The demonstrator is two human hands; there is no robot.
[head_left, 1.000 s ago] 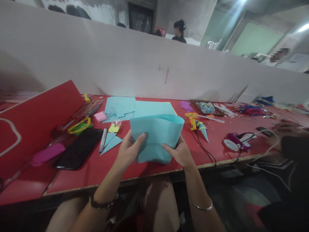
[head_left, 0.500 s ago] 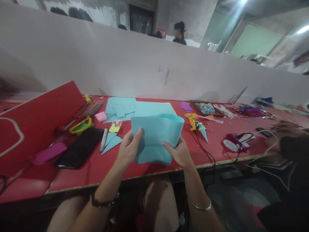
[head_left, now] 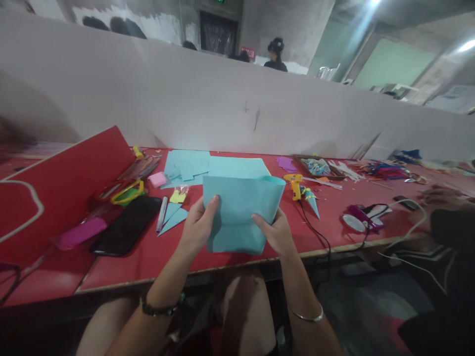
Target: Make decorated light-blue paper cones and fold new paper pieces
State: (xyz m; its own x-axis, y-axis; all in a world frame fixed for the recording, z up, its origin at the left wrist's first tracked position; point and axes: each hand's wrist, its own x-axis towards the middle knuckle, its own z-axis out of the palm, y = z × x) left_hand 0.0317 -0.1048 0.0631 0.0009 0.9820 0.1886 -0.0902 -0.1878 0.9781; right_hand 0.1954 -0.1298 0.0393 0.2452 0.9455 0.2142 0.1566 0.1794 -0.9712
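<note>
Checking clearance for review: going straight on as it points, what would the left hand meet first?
Beyond the folded paper in its grip, the left hand would probably meet the flat blue sheet behind, though depth is unclear.

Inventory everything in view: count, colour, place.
Folded paper: 1, light blue, in both hands
Flat sheets: several, light blue, behind it
Paper triangles: 2 or more, light blue, beside pen
Pen: 1, white, beside slab
Phone-like slab: 1, black, left
Block: 1, pink, behind pen
Pouch: 1, magenta, far left
Panel: 1, red, far left
Glue gun: 1, yellow, right of folded paper
Cone: 1, light blue, beside glue gun
Tray: 1, brown, behind cone
Table: 1, red, beneath
Partition: 1, white, behind table
Small clutter: uncountable, mixed colours, both ends
Other people: several, dark-haired, beyond partition
Left hand, right hand: 1 each, bare, gripping folded paper
Forearms, knees: 2 each, bare, front
</note>
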